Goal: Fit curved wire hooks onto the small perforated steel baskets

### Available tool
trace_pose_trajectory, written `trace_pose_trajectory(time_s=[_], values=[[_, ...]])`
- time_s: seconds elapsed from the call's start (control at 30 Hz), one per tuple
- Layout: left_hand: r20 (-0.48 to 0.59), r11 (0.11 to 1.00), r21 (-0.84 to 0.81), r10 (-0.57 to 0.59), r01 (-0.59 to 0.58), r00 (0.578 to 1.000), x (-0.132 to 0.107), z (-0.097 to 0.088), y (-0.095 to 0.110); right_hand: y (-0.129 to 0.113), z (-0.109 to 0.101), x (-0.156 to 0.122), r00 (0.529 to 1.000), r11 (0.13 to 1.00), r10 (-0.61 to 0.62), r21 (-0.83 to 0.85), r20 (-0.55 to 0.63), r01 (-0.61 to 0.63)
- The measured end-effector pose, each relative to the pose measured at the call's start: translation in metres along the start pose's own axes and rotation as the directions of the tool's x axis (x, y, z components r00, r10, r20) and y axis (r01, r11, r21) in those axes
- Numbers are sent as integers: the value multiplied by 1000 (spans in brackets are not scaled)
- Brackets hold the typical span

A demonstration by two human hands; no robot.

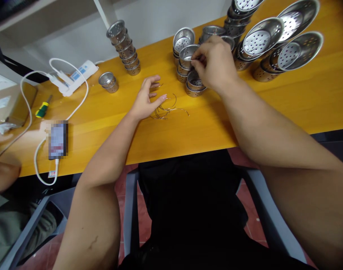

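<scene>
My left hand (147, 98) lies flat on the orange table (205, 123) with its fingers spread, resting on a small heap of thin wire handles (167, 109). My right hand (213, 62) reaches farther back and pinches the rim of a small perforated steel strainer cup (187, 53) that tops a short stack. More of these cups (194, 83) sit stacked just below and beside that hand.
A leaning stack of cups (125, 47) and a single cup (108, 81) stand at the back left. Large perforated steel bowls (275, 41) crowd the back right. A white power strip (75, 75), screwdriver (42, 108) and phone (57, 139) lie left. Another person's arm (4, 174) is at far left.
</scene>
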State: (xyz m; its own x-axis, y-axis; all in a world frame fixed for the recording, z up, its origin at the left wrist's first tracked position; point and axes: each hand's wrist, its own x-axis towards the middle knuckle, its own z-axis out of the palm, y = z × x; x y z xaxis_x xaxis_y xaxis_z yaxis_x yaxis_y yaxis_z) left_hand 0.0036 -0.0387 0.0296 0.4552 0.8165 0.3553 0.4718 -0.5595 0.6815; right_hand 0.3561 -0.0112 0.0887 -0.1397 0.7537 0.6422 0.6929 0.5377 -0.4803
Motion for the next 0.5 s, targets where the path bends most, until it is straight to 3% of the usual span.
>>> trace_pose_trajectory(time_s=[0.33,0.5], values=[[34,1000,21,16,-16,999,1,-2,1,-10,-2,-5,1000,1000,6,-21,-13,-6],[163,992,85,74,-88,984,-1,-12,17,-35,-14,-8,989,993,-113,14,-92,115]])
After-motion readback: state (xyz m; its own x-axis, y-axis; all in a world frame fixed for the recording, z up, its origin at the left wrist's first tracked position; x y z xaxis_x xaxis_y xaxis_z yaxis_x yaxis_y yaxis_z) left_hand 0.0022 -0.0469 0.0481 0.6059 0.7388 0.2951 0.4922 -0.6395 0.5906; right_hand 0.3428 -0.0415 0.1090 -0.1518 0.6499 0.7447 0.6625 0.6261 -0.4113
